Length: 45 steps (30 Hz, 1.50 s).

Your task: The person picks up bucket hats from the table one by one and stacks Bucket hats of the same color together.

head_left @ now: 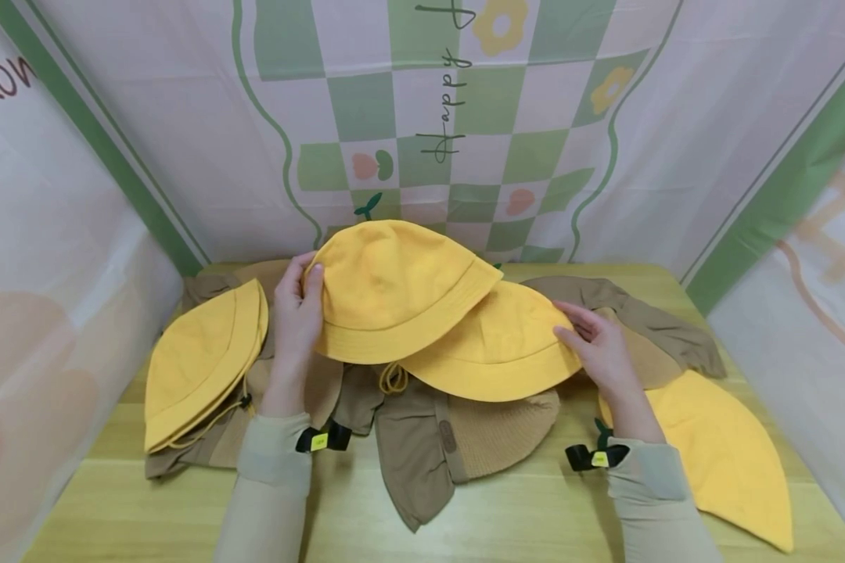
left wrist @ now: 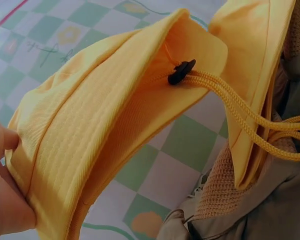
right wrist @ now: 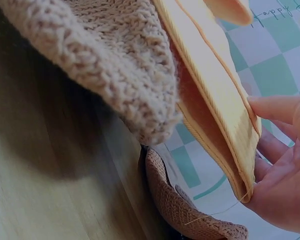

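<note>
Pinched in left grip (head_left: 300, 309): upper yellow hat (head_left: 394, 293); in right grip (head_left: 603, 348): lower yellow hat (head_left: 500, 348). Side holds, probably against crushing. Between grips, below: brown hat (head_left: 496, 438).

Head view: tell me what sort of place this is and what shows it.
Probably a small screened-off work booth: printed sheets hang behind and on both sides of a wood-grain table, with yellow hats and brown-and-tan hats on or above it.
</note>
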Tool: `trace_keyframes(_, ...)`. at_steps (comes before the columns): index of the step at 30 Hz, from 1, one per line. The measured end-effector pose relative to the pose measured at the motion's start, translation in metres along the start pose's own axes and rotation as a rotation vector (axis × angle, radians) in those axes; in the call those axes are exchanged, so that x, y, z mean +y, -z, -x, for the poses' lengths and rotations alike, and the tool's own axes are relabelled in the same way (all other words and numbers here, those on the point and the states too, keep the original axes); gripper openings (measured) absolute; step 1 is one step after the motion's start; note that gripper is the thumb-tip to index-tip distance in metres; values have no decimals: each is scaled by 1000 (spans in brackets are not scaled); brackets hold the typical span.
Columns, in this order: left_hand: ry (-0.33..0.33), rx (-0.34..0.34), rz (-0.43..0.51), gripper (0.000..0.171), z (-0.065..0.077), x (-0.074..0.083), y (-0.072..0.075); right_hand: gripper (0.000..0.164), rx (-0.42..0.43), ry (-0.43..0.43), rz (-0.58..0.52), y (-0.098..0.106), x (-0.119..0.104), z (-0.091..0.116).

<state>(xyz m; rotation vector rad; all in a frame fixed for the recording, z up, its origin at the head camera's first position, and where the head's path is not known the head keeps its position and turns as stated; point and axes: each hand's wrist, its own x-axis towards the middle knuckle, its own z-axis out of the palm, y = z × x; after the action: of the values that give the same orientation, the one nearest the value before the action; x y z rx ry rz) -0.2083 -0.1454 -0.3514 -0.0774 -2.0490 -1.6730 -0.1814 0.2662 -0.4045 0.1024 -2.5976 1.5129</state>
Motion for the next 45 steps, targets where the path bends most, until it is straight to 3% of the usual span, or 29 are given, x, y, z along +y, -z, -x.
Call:
trace_keyframes(12, 11, -82, 77, 27, 4, 0, -14, 54, -22, -9, -9, 0, -3, -1)
trace_keyframes(24, 12, -169, 90, 26, 12, 3, -33, 52, -26, 21, -13, -3, -3, -1)
trace_keyframes(31, 29, -228, 100, 25, 16, -8, -47, 38, 1, 65, -12, -5, -4, 1)
trace_keyframes(35, 35, -244, 84, 25, 18, -14, -53, 31, 4, 89, -1, -5, -6, 2)
trace_keyframes(45, 32, -317, -16, 30, 21, -20, -61, 40, -50, 93, 28, -4, -11, 4)
